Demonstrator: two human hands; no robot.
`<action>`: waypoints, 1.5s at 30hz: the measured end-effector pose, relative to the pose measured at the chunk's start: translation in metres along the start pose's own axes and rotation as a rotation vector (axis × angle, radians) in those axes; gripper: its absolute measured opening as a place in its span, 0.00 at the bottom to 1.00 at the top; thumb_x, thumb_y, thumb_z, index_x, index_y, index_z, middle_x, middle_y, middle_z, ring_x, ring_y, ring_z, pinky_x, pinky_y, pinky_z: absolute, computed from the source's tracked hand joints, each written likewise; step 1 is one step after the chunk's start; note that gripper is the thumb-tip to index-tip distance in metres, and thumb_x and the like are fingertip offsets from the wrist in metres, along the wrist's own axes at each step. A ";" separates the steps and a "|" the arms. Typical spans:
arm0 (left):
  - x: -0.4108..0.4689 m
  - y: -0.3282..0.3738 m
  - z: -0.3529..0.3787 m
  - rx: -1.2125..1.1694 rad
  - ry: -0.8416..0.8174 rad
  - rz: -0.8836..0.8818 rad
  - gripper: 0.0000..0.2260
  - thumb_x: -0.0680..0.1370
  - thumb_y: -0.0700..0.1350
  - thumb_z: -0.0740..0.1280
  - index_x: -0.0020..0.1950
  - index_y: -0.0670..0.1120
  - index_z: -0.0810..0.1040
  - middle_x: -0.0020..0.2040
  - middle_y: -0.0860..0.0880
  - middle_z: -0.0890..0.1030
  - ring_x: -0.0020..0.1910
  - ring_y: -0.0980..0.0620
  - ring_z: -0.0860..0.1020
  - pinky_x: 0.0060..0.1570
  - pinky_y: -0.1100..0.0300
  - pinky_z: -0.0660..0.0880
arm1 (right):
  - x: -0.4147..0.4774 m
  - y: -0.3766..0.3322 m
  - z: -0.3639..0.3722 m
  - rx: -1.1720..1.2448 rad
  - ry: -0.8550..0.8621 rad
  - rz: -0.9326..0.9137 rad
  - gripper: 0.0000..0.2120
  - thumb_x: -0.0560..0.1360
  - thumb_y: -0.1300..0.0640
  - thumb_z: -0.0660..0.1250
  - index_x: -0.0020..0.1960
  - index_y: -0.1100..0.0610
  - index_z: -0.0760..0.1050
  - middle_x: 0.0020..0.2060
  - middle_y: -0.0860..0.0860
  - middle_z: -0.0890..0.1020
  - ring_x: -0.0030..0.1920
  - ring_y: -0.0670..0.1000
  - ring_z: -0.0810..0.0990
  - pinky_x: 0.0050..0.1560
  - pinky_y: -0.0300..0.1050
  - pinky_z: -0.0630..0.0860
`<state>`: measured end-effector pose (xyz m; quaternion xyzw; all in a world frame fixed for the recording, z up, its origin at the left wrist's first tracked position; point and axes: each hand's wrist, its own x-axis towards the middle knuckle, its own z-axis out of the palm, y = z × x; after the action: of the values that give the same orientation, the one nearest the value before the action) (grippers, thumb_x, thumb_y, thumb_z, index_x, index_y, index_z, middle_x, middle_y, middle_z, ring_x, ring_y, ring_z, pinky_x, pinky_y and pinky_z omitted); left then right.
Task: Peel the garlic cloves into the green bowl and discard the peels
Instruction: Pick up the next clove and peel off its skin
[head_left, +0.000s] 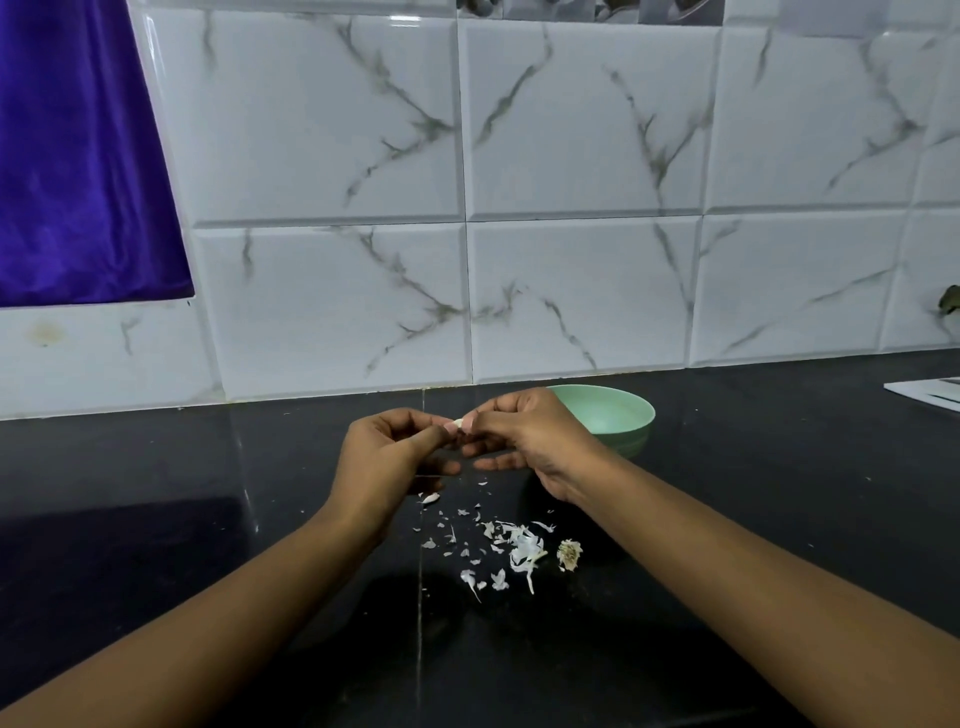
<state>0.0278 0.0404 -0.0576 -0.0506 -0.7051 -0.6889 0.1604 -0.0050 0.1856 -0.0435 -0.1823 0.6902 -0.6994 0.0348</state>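
Note:
A small pale garlic clove (458, 424) is held above the black counter between both hands. My left hand (389, 454) pinches it from the left with thumb and fingers curled. My right hand (524, 434) pinches it from the right at the fingertips. The green bowl (621, 413) stands just behind my right hand, partly hidden by it; what lies inside is not visible. White garlic peels (511, 551) are scattered on the counter below the hands, with a dry garlic root stub (569, 554) at their right.
The black counter (208, 519) runs to a white marble-patterned tile wall (571, 208). A purple cloth (78, 166) hangs at the upper left. A white paper or card (930, 395) lies at the far right edge.

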 end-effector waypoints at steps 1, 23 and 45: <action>0.000 0.000 0.000 0.047 0.010 0.028 0.05 0.75 0.37 0.69 0.39 0.42 0.81 0.33 0.46 0.83 0.29 0.49 0.82 0.31 0.59 0.76 | 0.000 0.001 0.002 -0.018 0.022 -0.020 0.04 0.72 0.66 0.69 0.39 0.61 0.79 0.29 0.52 0.82 0.30 0.45 0.81 0.31 0.38 0.79; -0.003 0.002 -0.003 0.416 -0.081 0.217 0.04 0.74 0.41 0.72 0.39 0.46 0.83 0.34 0.48 0.84 0.32 0.51 0.84 0.39 0.52 0.81 | 0.001 -0.004 -0.003 -0.110 -0.009 0.062 0.10 0.74 0.66 0.64 0.35 0.62 0.74 0.26 0.52 0.77 0.23 0.44 0.74 0.29 0.39 0.79; -0.002 -0.001 -0.003 0.411 -0.036 0.226 0.06 0.73 0.41 0.72 0.35 0.46 0.82 0.31 0.47 0.84 0.34 0.48 0.84 0.42 0.48 0.81 | 0.005 0.000 -0.006 -0.219 0.012 -0.042 0.07 0.72 0.68 0.66 0.36 0.63 0.76 0.27 0.54 0.78 0.25 0.44 0.77 0.29 0.38 0.78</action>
<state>0.0296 0.0373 -0.0590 -0.1078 -0.8233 -0.5073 0.2308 -0.0115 0.1899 -0.0428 -0.1951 0.7588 -0.6214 -0.0042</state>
